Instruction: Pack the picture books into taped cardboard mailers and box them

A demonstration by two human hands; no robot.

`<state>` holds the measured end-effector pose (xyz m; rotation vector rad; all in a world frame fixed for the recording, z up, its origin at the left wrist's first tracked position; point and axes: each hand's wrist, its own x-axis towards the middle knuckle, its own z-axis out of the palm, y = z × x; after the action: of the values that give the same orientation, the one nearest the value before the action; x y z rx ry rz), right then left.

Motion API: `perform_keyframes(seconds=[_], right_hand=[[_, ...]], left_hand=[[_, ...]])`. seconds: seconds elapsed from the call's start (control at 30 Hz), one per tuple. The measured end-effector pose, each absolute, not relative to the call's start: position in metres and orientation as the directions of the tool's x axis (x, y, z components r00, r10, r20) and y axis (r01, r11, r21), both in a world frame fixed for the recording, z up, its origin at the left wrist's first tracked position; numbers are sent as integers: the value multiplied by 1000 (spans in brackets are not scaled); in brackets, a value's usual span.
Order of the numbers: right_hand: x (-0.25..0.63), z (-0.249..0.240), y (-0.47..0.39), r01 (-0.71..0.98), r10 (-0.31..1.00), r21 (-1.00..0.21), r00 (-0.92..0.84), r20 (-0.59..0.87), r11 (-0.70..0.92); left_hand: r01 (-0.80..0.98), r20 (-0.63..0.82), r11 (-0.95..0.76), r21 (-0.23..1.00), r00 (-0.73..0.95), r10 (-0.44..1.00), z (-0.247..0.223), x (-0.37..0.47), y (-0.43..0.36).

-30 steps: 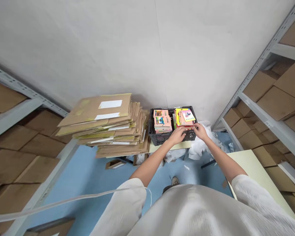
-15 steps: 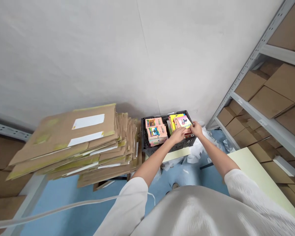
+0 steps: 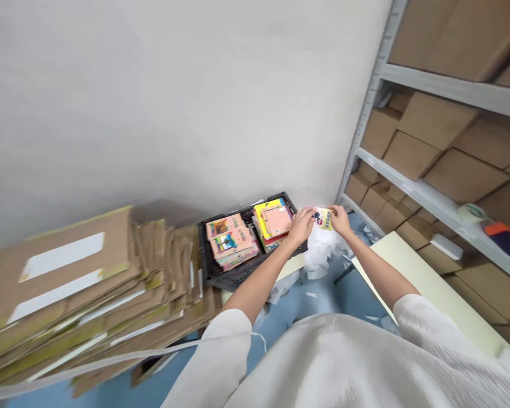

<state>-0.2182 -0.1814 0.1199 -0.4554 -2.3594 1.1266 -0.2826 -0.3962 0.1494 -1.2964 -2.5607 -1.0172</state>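
Note:
Between my two hands is a thin booklet (image 3: 323,219) with a colourful printed cover, off the right end of the black plastic crate (image 3: 233,277). My left hand (image 3: 302,224) grips its left edge, fingers closed over it. On the opposite edge, my right hand (image 3: 340,220) pinches a corner. In the crate's left part lies a stack of pink booklets (image 3: 233,242) with picture covers. Its right part holds yellow and pink booklets (image 3: 276,218), partly behind my left hand.
A tall pile of flattened cardboard (image 3: 68,283) lies to the left. Crumpled white paper (image 3: 321,255) is below my hands. On the right stand a pale table (image 3: 433,294) and metal shelving (image 3: 433,207) with cardboard boxes (image 3: 412,156). A white cable (image 3: 153,352) crosses the lower left.
Both hands have lifted the booklet off the crate's right stack and carried it right, past the crate. The view has turned right, showing more shelving.

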Motion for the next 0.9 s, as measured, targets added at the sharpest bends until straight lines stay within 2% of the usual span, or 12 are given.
perform_keyframes(seconds=[0.1, 0.23, 0.37, 0.5, 0.6, 0.77, 0.9], right_hand=[[-167, 113, -135, 128, 503, -799, -831, 237, 588], [-93, 95, -76, 167, 526, -832, -834, 168, 530], [-21, 77, -23, 238, 614, -879, -786, 76, 413], [47, 60, 17, 372, 818, -870, -572, 60, 325], [88, 48, 31, 488, 904, -856, -424, -63, 169], [125, 28, 25, 511, 832, -841, -377, -406, -179], [131, 15, 13, 442, 779, -813, -324, -537, -378]], left_hand=[[745, 331, 411, 525, -624, 708, 140, -256, -337], [737, 181, 391, 551, -563, 806, 113, -208, -259], [692, 78, 303, 655, -462, 884, 76, -157, -193], [480, -7, 276, 833, -489, 872, 38, -114, -140], [260, -101, 278, 925, -537, 838, 13, -91, -108], [-15, -245, 274, 962, -492, 835, -19, -69, -72], [-37, -308, 322, 946, -411, 858, -37, -64, -54]])
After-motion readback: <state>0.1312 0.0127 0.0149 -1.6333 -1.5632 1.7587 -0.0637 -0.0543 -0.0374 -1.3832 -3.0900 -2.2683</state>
